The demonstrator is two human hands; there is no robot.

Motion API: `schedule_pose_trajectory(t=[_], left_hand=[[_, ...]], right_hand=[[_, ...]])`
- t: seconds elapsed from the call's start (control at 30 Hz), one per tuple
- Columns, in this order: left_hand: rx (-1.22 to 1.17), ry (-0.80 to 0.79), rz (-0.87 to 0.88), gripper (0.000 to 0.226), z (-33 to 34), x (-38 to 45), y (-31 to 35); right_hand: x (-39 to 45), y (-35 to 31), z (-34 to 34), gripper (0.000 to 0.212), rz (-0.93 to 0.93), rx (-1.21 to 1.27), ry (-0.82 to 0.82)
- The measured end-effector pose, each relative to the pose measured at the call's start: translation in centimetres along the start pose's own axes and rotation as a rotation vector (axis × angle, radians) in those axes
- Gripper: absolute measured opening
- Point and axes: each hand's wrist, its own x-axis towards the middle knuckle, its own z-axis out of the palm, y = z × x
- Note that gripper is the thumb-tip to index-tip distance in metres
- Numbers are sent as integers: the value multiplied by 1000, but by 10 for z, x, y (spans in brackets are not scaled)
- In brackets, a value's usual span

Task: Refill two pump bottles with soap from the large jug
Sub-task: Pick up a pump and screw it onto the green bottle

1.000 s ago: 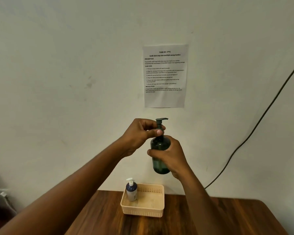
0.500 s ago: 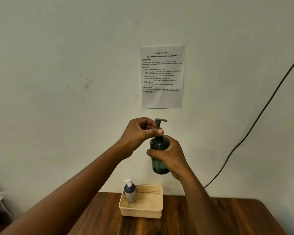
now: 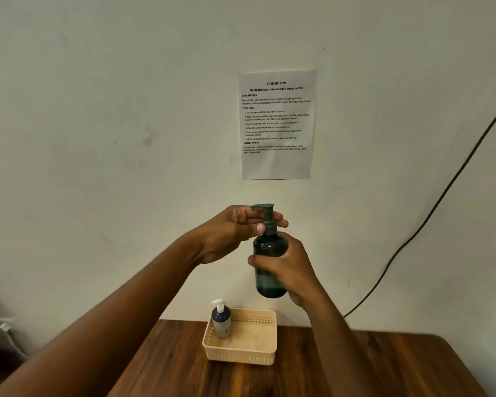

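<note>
Green pump bottle (image 3: 269,262) is held upright in the air in front of the wall, above the far edge of the bench (image 3: 384,365). The right hand (image 3: 291,270) wraps round its body from the right side, fingers curled over the front of the glassy dark green wall. The left hand (image 3: 235,233) is at the neck of the bottle: its thumb and fingers (image 3: 279,223) pinch the collar of the pump head (image 3: 265,213), just under the spout, which points to the left.

Below the hands, a cream basket (image 3: 241,353) with a perforated rim sits on the wooden bench against the wall. A small dark blue bottle (image 3: 221,320) with a white pump stands upright in the basket's left rear corner, touching its wall.

On the wall above the hands hangs a printed sheet of paper (image 3: 277,124) headed with a task number and lines of small text. A black cable (image 3: 430,213) runs diagonally down the wall on the right side, ending behind the right forearm. The large jug does not show.
</note>
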Motion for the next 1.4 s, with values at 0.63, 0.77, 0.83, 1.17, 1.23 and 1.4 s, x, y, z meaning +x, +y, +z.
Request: schedule_pose_trajectory(t=[0.63,0.77,0.83,1.17,1.23,1.4], left_hand=[[136,78,131,23,8,-7,5],[51,-123,114,31,0,-7,12],[52,-119,104,38,0,-8,12],[402,681,160,23,41,-6,4],[450,662,165,15,41,-5,6],[432,351,135,15,27,-10,12]], right_hand=[[-2,-11,-15,50,-40,46,-240],[-4,-16,-20,47,-52,70,-353],[-4,-18,-19,53,-52,47,-300],[-1,-13,3,55,-70,-112,91],[-2,-13,4,56,-61,-119,124],[-6,-16,-7,53,-32,0,-22]])
